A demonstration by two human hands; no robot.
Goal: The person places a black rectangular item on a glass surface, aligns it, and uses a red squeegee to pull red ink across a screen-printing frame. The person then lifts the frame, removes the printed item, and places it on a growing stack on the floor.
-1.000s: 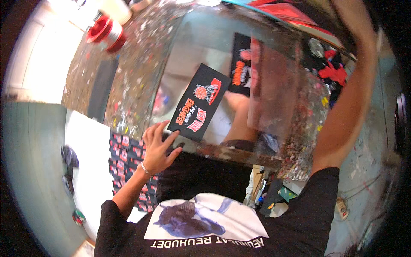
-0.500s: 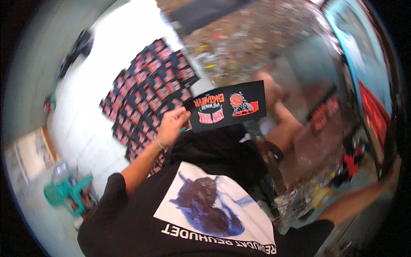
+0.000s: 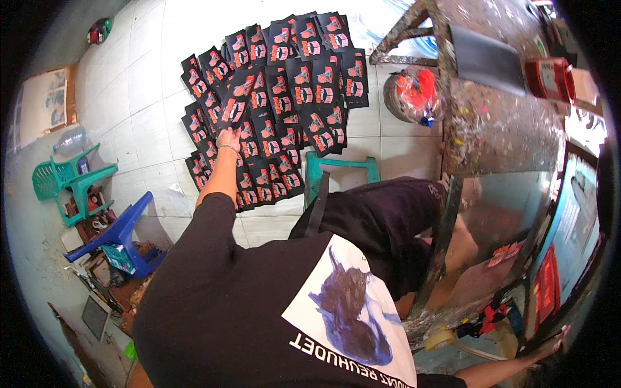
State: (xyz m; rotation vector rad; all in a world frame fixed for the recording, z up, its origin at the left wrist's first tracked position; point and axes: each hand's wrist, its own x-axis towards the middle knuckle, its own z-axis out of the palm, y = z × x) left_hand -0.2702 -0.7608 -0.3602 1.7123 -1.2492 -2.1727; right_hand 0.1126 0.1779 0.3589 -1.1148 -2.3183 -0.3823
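Observation:
At the end of my outstretched left arm, my left hand pinches the near end of a black printed sheet with an orange, pink and white design. The held sheet is over a wide spread of matching black sheets, which overlap in rows on the white tiled floor. Far off to the lower right, my right hand reaches beside the dark frame at the picture's edge. It is small and dim there, so I cannot tell what its fingers touch.
A stained worktable with a glass pane stands on my right, bearing a red tub. A green stool is ahead of my legs. A bag-lined bin stands beside the table. Green and blue plastic stools sit at left.
My left hand has carried the black sheet from above the worktable side leftward, out over the laid-out sheets. The view has turned, and my right arm still extends to the lower right.

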